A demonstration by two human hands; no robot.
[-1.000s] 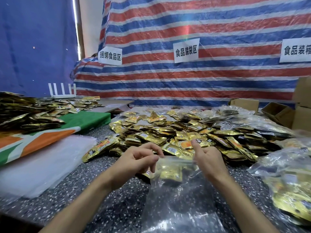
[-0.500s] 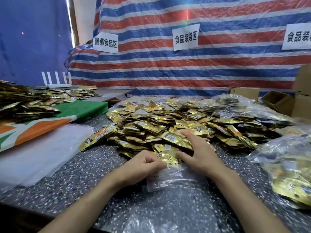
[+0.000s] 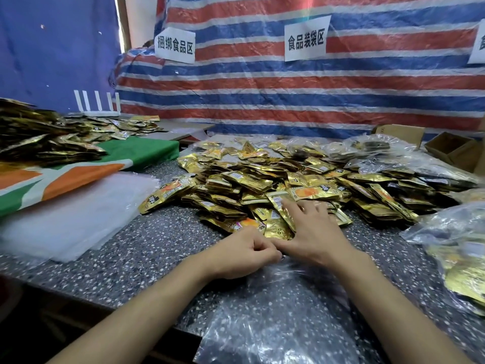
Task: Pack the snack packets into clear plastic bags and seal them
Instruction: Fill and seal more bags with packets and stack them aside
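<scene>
Head view, the only one. On the speckled worktop [image 3: 126,258] a heap of gold snack packets [image 3: 249,179] lies straight ahead, within easy reach of both hands. Nearest the person a clear plastic bag [image 3: 275,316] lies flat, its mouth turned toward the heap, probably so that packets can be slid straight in.

The left hand [image 3: 246,254] sits at that mouth with fingers curled and thumb against the forefinger. It looks to be pinching the top film to hold the opening, though the film is too clear to make out its edge. The right hand [image 3: 315,232] grasps nothing: its fingers lie straight and spread over the near edge of the heap, forefinger on 1 slanted packet [image 3: 277,206] — placed, I judge, to rake a few toward the bag. No packet shows through the part of the bag in view, so filling of this bag seems barely begun and sealing is not yet due.

To the right, filled bags [image 3: 459,245] lie apart from the loose heap, presumably so that finished work does not mix back in. To the left a stack of empty bags [image 3: 65,227] lies flat, just beside a green and orange cloth [image 3: 78,177] carrying a second pile of packets [image 3: 39,137]. Cardboard boxes [image 3: 456,151] stand at the far right.
</scene>
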